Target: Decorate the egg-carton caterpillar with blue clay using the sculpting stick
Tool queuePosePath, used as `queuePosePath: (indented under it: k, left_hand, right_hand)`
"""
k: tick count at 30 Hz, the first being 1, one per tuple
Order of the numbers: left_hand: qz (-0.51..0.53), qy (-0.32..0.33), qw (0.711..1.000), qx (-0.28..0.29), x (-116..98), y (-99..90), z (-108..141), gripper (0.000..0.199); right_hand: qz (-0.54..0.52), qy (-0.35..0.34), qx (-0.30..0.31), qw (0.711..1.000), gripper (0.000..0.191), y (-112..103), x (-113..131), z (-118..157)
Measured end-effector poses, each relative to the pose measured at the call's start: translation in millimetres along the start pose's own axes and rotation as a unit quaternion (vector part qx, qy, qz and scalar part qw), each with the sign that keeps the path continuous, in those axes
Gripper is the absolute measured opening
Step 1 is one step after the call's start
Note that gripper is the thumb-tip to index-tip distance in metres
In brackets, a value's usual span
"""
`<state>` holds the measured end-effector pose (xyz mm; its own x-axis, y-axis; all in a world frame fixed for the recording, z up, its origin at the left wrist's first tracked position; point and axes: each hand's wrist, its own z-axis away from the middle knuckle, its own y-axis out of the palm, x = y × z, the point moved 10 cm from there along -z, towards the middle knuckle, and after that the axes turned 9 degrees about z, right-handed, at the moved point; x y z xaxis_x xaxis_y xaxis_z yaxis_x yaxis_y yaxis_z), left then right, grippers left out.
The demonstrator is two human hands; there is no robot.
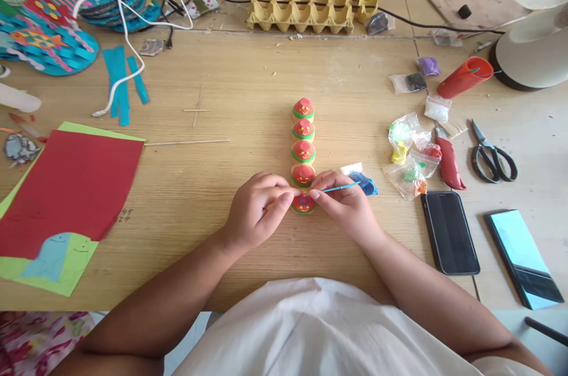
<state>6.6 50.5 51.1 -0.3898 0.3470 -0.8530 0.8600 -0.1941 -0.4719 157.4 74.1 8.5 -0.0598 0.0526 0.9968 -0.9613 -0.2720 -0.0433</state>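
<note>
A row of red bumps with green bands and small yellow faces (303,151), apparently cut from egg carton, runs away from me down the middle of the table. The nearest bump (304,206) carries a blue ring. My right hand (344,204) pinches a thin blue clay strand (341,188), whose free end sticks out to the right. From the other side, my left hand (261,207) is closed, its thumb and index fingertips at the top of the nearest bump; what they pinch is hidden. A packet of blue clay (364,183) lies just beyond my right hand.
To the right lie several clay packets (410,157), a red-handled knife (450,160), scissors (492,154) and two phones (450,234). Red paper (71,187) is at left, near a thin stick (189,142). Egg cartons (302,9) stand at the back, crossed by a black cable.
</note>
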Motion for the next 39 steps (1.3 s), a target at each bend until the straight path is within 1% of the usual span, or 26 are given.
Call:
queuePosePath:
  k: [6, 19, 31, 39]
  left_hand:
    - [0.001, -0.001, 1.000, -0.002, -0.2, 0.5, 0.7, 0.039]
    - [0.005, 0.000, 1.000, -0.007, 1.0, 0.2, 0.5, 0.040]
    - [0.006, -0.001, 1.000, -0.005, 1.0, 0.8, 1.1, 0.039]
    - [0.002, 0.003, 1.000, -0.006, -0.6, 0.4, 0.7, 0.039]
  right_hand:
    - [0.001, 0.000, 0.009, 1.000, 0.031, 2.0, -0.6, 0.8]
    - [-0.006, -0.002, -0.008, 1.000, 0.031, -3.4, -0.4, -0.2]
    - [-0.014, -0.008, 0.002, 1.000, 0.029, -0.4, 1.9, -0.3]
    - [0.008, -0.020, 0.006, 1.000, 0.031, -0.6, 1.8, 0.1]
